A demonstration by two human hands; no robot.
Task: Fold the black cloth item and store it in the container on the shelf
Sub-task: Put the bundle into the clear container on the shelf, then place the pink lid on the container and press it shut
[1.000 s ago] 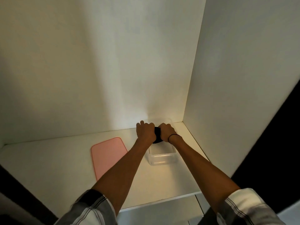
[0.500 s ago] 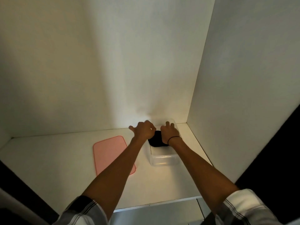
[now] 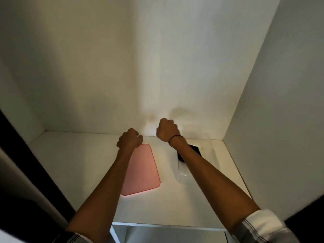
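The folded black cloth [image 3: 194, 150] lies inside a clear plastic container [image 3: 206, 155] at the back right of the white shelf [image 3: 78, 163]. My right forearm crosses over the container and hides part of the cloth. My right hand [image 3: 167, 129] is raised above the shelf to the left of the container, fingers curled closed, holding nothing. My left hand [image 3: 129, 140] hovers over the far end of the pink lid [image 3: 142, 172], also curled closed and empty. Neither hand touches the cloth or the container.
The pink lid lies flat on the shelf left of the container. White back wall [image 3: 140, 67] and right side panel [image 3: 280, 120] enclose the shelf. A dark panel edge [image 3: 26, 172] runs along the left. A lower compartment [image 3: 166, 234] opens below the shelf's front edge.
Both hands have let go of the black cloth and lifted away from the container to the left. The cloth stays in the container. The view has shifted, so the container now appears further right.
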